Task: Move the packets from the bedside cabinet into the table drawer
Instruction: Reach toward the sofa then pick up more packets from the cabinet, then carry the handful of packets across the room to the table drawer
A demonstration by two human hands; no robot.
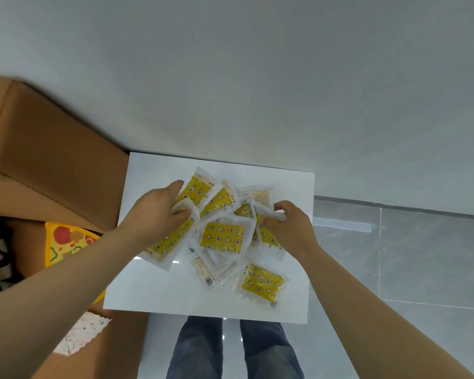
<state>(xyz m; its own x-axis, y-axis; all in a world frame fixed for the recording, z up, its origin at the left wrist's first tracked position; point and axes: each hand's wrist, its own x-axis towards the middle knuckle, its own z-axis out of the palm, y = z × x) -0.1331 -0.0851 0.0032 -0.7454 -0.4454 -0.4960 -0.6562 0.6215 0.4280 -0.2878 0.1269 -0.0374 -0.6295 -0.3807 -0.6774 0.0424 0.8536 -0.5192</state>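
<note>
Gathering the packets (221,237) on the bedside cabinet (153,291) between left hand (153,212) and right hand (288,228), pinching edge packets with curled fingers (181,214); leaving a stray packet (262,283) nearest the right.

There is one camera, worn on the person's head. It looks almost straight down, from close above, at the white square tabletop (153,294) of the cabinet.

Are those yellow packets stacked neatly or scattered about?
Scattered: the packets lie in a loose, overlapping heap on the white cabinet top, facing different ways. The left hand and right hand each grip some.
</note>
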